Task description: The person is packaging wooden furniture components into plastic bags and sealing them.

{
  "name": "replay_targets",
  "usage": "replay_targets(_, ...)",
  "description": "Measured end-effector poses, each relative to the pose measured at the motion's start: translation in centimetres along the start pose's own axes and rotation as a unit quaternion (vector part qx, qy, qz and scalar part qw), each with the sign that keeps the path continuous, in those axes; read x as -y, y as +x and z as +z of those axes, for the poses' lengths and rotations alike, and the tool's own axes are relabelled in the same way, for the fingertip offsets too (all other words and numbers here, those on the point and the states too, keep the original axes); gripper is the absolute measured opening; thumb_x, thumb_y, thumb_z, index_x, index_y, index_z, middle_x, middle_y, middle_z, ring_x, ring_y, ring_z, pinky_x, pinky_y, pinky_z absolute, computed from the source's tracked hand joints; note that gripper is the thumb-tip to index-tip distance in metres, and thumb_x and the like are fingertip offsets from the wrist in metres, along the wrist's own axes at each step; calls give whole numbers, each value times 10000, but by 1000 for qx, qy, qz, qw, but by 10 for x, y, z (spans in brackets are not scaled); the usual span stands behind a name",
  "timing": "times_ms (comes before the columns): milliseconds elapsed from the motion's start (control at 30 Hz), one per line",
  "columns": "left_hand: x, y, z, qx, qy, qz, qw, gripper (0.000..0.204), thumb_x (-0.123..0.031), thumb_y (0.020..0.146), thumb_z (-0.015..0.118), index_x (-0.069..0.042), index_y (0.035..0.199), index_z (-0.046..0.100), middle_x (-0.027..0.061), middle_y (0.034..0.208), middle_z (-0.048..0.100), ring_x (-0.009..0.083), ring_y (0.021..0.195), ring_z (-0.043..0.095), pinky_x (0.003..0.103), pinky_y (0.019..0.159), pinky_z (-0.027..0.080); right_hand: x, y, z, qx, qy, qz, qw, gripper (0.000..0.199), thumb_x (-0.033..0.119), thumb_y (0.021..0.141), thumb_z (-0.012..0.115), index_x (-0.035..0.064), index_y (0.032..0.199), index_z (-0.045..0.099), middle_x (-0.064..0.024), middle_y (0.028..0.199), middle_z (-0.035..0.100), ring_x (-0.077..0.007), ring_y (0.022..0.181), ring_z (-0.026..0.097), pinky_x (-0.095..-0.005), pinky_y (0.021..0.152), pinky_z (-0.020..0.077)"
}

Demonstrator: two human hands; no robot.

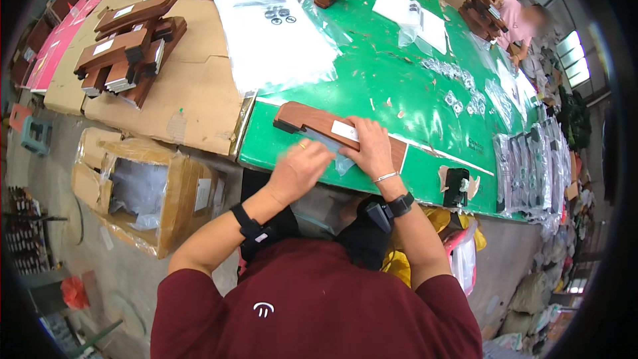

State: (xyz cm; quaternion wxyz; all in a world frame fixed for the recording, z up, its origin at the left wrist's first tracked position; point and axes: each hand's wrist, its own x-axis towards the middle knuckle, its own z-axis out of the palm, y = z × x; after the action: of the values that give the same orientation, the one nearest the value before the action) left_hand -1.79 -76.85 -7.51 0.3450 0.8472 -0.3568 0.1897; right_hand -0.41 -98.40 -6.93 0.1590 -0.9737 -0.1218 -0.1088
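Observation:
A reddish-brown wooden piece (308,118) with a dark end and a white label lies slanted near the front edge of the green table. My right hand (371,149) grips its right part, fingers over the top beside the label and thumb along the near side. My left hand (302,169) is curled just in front of the piece, slightly blurred; whatever its fingers pinch is hidden. Between my hands a bit of clear plastic (343,164) hangs at the table edge.
Stacked wooden pieces (126,50) lie on cardboard at the left. Clear plastic bags (276,40) lie beyond my hands. An open carton (156,193) stands low left. A black object (456,187) is taped at the table edge. Wrapped packs (531,169) stand right. Co-workers handle pieces across the table.

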Motion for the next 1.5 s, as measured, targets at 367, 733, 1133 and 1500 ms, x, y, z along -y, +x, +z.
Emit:
replay_targets(367,144,111,-8,-44,83,-243,966,354,-214,791,769,-95,1108,663,76,981,670,287,971,617,439,823,477,-1,-12,-19,73,18,-9,997,767,289,662,857,126,1336,532,-92,1218,586,-296,1181,518,-478,1039,354)
replay_targets(733,208,128,15,19,88,-293,952,186,-245,773,749,-67,772,698,117,819,703,302,813,673,416,709,519,-11,-4,-43,-20,225,45,973,480,215,824,757,72,1263,624,-143,1279,626,-335,1202,565,-429,1039,424)
replay_targets(1133,88,157,-83,-232,-129,-133,955,176,-148,895,692,14,851,637,12,716,580,84,697,523,259,641,421,32,39,-31,10,601,106,792,501,173,932,683,-36,1359,525,-134,1228,642,-201,1078,640,-335,953,515)
replay_targets(1500,-7,55,-51,-174,-115,-213,955,160,-136,846,734,-21,922,652,61,863,619,188,700,580,310,671,476,58,50,-3,-41,641,175,746,240,221,859,769,1,938,715,-21,840,682,-103,735,621,-251,662,494)
